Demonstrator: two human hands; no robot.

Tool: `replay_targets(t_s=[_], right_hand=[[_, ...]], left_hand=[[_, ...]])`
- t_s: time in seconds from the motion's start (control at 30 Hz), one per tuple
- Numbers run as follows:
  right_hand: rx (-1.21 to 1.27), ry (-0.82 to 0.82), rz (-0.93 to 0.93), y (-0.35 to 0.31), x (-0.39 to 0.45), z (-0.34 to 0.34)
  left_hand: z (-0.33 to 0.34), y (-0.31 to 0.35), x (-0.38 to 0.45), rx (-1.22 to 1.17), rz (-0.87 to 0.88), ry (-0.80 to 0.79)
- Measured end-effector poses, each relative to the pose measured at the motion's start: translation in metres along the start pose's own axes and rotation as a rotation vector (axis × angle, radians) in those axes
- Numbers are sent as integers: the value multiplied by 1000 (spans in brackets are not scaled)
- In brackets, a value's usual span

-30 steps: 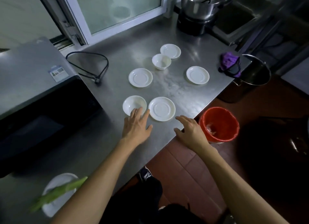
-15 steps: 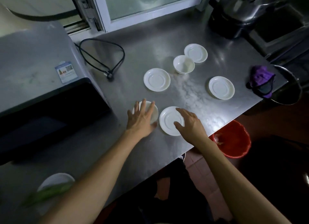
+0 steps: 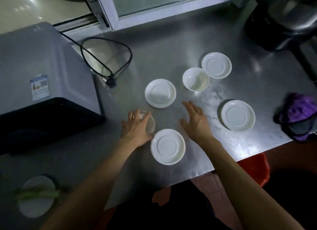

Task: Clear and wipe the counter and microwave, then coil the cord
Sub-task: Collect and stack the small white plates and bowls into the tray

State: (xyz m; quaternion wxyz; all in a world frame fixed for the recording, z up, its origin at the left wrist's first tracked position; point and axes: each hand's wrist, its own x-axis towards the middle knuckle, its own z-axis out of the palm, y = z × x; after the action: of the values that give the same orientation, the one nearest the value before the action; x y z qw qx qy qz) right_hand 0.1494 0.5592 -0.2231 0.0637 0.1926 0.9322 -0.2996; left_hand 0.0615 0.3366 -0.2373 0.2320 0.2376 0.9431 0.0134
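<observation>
We are at the clearing stage, and the landmark we place everything by is the saucer nearest us on the steel surface. Our left hand lies just left of that saucer, fingers curved over a small white bowl and closed around its rim, the wrist low and the forearm running back toward us. Our right hand is just right of and beyond the saucer, palm down, fingers spread wide and holding nothing; whether it touches the metal we cannot tell. To do this step well, we judge it best to lift the small bowl straight up and set it in or on the saucer, then gather the rest into one stack rather than carry pieces singly. Beyond the saucer sit a second saucer, a second bowl and a third saucer behind it; a fourth saucer lies to the right. The microwave stands well left of our landmark, its black cord looped loose beyond, uncoiled. A purple cloth waits at the far right edge, likely for wiping once the dishes are gone.
</observation>
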Motion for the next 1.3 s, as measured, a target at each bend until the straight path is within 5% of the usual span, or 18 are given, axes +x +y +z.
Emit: replay_targets(t_s=[0.3, 0.73, 1.3], right_hand=[[-179, -8, -75, 26, 82, -38], [-435, -182, -114, 42, 157, -36], [-347, -100, -148, 21, 123, -23]], left_hand=[[-32, 57, 34, -59, -20, 173], [-38, 75, 51, -61, -108, 152], [-26, 50, -12, -180, -247, 139]])
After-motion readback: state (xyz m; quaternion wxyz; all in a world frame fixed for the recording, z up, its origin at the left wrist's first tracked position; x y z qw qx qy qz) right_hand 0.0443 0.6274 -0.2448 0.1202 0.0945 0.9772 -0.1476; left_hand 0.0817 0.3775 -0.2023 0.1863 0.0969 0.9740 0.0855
